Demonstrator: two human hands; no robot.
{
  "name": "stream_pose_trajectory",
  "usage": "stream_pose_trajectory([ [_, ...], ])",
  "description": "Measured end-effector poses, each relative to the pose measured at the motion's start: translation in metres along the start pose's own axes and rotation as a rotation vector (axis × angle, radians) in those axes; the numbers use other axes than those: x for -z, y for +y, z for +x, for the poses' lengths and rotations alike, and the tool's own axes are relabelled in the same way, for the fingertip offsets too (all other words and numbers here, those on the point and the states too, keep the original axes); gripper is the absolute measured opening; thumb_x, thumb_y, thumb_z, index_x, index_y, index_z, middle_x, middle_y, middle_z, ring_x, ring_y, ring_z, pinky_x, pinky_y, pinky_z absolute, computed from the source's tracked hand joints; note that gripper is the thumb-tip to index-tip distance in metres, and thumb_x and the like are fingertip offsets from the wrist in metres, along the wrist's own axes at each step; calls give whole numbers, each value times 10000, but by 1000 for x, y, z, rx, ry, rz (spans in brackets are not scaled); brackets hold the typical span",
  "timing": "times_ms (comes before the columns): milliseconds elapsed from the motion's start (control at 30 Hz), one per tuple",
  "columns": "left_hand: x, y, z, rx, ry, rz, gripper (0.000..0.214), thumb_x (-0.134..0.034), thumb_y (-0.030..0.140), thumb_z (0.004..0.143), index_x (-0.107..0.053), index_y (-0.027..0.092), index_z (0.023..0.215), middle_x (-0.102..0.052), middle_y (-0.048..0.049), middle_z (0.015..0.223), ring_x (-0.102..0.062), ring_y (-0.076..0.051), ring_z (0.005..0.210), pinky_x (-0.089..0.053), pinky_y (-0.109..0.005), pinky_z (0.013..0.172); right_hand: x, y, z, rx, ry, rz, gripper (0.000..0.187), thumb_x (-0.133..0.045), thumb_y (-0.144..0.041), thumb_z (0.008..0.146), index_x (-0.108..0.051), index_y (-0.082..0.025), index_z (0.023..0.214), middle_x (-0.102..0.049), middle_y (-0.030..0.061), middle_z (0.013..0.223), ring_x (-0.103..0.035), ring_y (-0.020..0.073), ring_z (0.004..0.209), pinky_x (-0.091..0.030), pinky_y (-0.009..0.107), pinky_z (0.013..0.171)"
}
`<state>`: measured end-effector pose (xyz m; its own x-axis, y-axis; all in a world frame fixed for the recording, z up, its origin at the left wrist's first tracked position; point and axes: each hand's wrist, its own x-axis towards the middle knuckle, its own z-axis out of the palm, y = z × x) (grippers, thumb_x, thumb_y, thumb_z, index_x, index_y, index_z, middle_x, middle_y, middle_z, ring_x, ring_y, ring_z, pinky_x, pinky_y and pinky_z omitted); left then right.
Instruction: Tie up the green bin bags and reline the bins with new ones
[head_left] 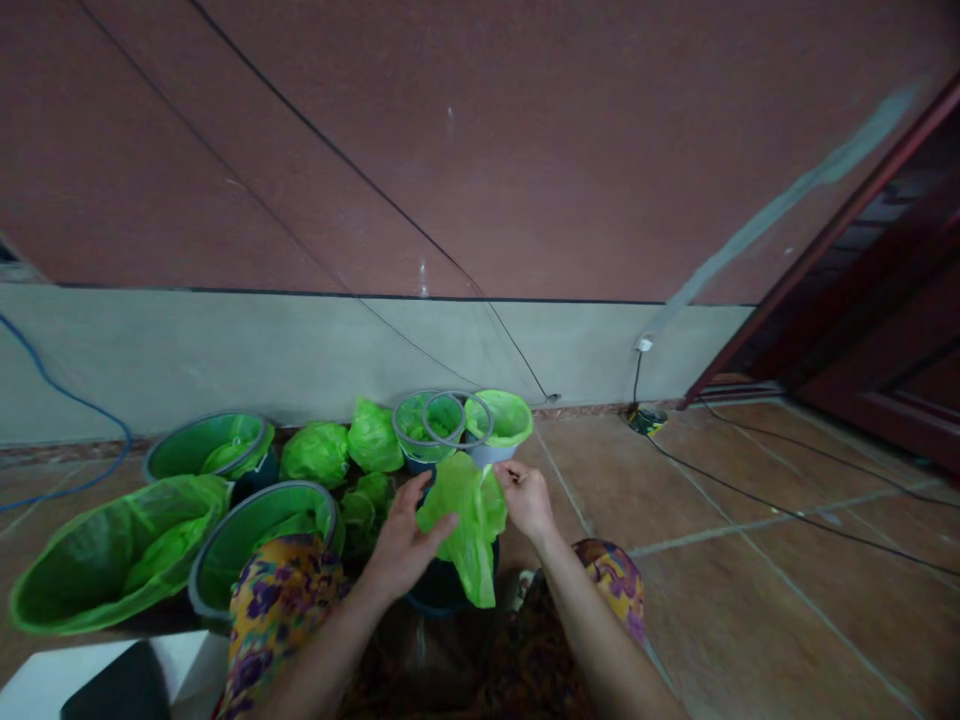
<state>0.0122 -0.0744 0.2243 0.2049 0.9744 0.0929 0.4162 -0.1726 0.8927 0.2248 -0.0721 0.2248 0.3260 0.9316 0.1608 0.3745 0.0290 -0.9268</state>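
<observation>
Dim light, soft blur toward edges.

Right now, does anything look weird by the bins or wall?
Yes. One grey ring straddles two bins instead of sitting squarely on one. A pale streak slants up the reddish wall from the socket, not matching the paint.

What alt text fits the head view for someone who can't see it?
The right hand pinches a thin green bag by its edge, the left hand open at its other side, above a dark container. Green-lined bins stand to the left and along a two-tone wall.
</observation>
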Motion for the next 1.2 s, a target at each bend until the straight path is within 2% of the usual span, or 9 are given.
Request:
stream_pose_trajectory([
  [133, -43, 7, -15, -31, -104, 248, 1012, -747, 378, 630, -281, 164, 1501, -301, -175, 1553, -370, -338, 1386, -331, -445, 1122, -14, -24, -7, 38, -87, 39, 328, -531, -439, 838, -705, -164, 805, -693, 38, 718, -590, 166, 629, -446, 264, 618],
  [233, -49, -11, -7, -1, -82, 251, 875, -620, 203, 698, -277, 127, 1499, -347, -192, 1527, -485, -294, 1305, -384, -406, 1089, -7, -34, -7, 89, -136, 64, 335, -559, -455, 830, -705, -154, 812, -674, 30, 721, -557, 146, 622, -433, 251, 609],
  [333, -24, -35, 13, 70, 78, 132, 667, -548, 91, 660, -524, 146, 1325, -583, -143, 1342, -565, -264, 1216, -420, -376, 1053, 18, -33, -7, 117, -244, 37, 316, -596, -451, 825, -711, -156, 819, -660, 21, 720, -542, 135, 635, -421, 241, 610],
  [400, 4, -49, 27, 243, 83, -58, 415, -587, 118, 619, -676, 159, 1023, -737, -80, 988, -676, -251, 966, -525, -354, 873, 39, -29, -9, 122, -352, -23, 296, -607, -438, 835, -717, -163, 827, -663, 17, 739, -549, 133, 657, -413, 232, 615],
  [500, 44, -63, 44, 460, 180, -481, 216, -657, 209, 590, -669, 151, 797, -695, -10, 638, -651, -184, 586, -537, -308, 615, 65, -21, -18, 133, -501, -123, 309, -580, -435, 870, -725, -166, 826, -676, 21, 782, -571, 135, 699, -414, 223, 635],
  [600, 68, -66, 54, 528, 271, -693, 271, -744, 227, 497, -652, 150, 740, -682, 10, 592, -626, -159, 517, -528, -293, 573, 73, -13, -35, 120, -735, -247, 310, -554, -401, 889, -740, -165, 815, -685, 12, 761, -578, 128, 680, -410, 213, 633],
  [733, 70, -50, 56, 492, 200, -749, 344, -808, 277, 458, -658, 135, 733, -697, -6, 623, -640, -163, 549, -529, -292, 591, 54, -12, -53, 67, -1017, -400, 226, -616, -346, 838, -762, -173, 837, -695, -1, 702, -585, 125, 629, -390, 206, 588],
  [933, 48, -7, 46, 486, 0, -686, 298, -801, 358, 552, -670, 143, 710, -696, -17, 616, -640, -170, 557, -515, -286, 585, -8, -40, -44, 188, -502, -289, 243, -529, -288, 901, -725, -187, 1003, -729, 32, 893, -622, 131, 734, -434, 229, 687],
  [1200, 37, 28, 39, 488, -261, -730, 523, -662, 610, 724, -712, 132, 931, -754, -99, 844, -710, -240, 793, -554, -321, 704, -69, -47, -42, 167, -385, -110, 280, -654, -273, 770, -625, -192, 1036, -670, -5, 817, -588, 132, 678, -436, 229, 633],
])
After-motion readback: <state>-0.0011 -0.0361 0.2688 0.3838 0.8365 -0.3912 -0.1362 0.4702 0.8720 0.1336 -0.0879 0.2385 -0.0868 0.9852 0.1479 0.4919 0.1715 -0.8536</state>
